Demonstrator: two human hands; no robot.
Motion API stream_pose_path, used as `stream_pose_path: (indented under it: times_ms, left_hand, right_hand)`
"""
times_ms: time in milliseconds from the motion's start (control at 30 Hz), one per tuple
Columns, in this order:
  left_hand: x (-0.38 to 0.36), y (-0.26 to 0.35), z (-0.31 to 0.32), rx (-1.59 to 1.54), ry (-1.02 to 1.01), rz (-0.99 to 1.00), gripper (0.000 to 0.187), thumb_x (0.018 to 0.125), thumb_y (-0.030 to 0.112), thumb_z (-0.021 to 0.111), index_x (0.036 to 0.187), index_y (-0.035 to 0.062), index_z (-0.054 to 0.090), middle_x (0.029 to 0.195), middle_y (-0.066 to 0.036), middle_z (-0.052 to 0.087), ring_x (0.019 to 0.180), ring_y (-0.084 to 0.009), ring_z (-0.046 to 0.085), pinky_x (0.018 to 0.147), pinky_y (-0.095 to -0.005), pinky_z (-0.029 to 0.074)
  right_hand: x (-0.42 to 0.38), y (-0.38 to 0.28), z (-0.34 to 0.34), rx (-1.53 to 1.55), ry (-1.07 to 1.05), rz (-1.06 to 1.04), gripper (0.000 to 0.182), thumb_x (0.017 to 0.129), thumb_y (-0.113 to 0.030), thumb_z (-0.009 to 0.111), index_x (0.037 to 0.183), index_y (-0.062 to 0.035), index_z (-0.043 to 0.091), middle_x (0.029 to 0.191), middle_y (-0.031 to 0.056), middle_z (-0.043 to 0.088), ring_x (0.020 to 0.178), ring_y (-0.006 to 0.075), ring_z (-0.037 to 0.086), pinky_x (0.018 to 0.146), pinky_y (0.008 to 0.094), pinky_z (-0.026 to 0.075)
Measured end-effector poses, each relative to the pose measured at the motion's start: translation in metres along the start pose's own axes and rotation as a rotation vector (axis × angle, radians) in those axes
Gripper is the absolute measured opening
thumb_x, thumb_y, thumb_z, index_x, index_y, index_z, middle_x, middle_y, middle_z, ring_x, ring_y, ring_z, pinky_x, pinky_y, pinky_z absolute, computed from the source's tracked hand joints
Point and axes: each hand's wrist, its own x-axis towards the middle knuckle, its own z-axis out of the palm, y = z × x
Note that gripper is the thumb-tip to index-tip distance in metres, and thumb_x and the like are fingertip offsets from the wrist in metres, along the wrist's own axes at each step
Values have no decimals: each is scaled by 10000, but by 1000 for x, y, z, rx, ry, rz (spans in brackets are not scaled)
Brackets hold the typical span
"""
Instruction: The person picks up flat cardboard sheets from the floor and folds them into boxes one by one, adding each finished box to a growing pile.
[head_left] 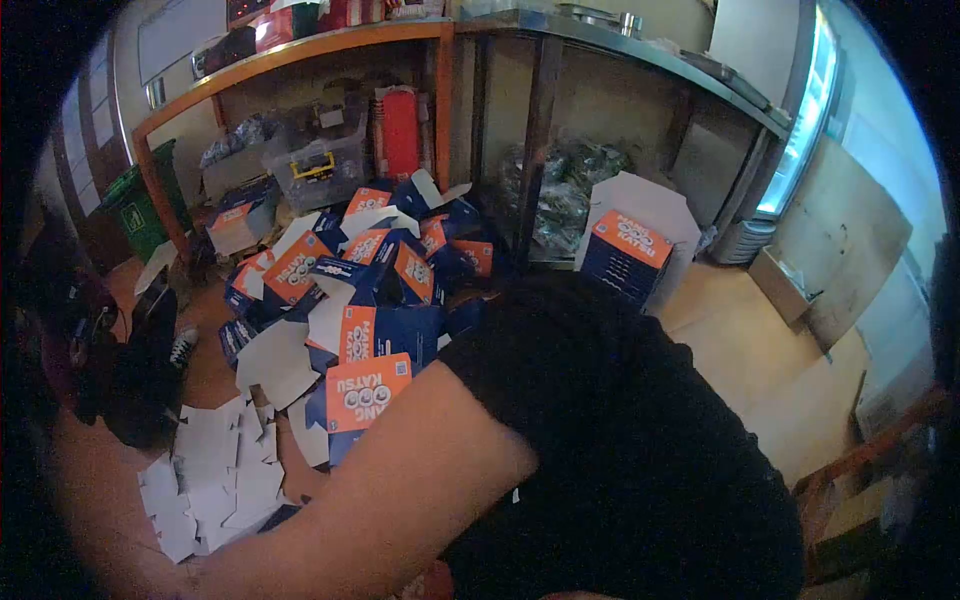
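Observation:
Neither of my hands shows clearly. A bare arm (400, 490) in a black short sleeve (590, 400) crosses the foreground towards the lower left, and its hand is lost at the dark bottom edge. Close to that arm lies a stack of flat white cardboard pieces (215, 470) on the floor. Just above the forearm is an orange and dark blue printed box (368, 392). Behind it spreads a heap of similar cartons (375, 260), some with white flaps open. Part of the heap is hidden behind the arm and sleeve.
A larger open white carton (640, 190) holds stacked printed boxes (627, 250). An orange-framed table (290, 45) and a metal counter (660, 65) stand behind. At left are a green bin (145, 200) and another person's shoe (184, 346). A brown board (835, 240) leans right.

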Motion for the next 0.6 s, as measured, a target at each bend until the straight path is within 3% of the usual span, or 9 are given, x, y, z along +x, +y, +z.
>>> stream_pose_path:
  times_ms: [500, 600]
  left_hand:
    - [-1, -8, -5, 46, -14, 6, 290, 847, 246, 495, 972, -10, 550, 797, -130, 613, 752, -233, 600, 669, -358, 453]
    - [-1, -10, -6, 47, -10, 6, 287, 845, 247, 498, 964, -8, 553, 788, -128, 615, 747, -232, 600, 666, -357, 451]
  right_hand:
    - [-7, -8, -15, -60, 124, -117, 290, 797, -207, 445, 951, -4, 585, 944, 110, 520, 920, 252, 505, 784, 351, 394]
    - [-13, -10, -9, -125, 129, -79, 245, 786, -176, 444, 928, -47, 596, 950, 110, 538, 911, 237, 517, 779, 347, 403]
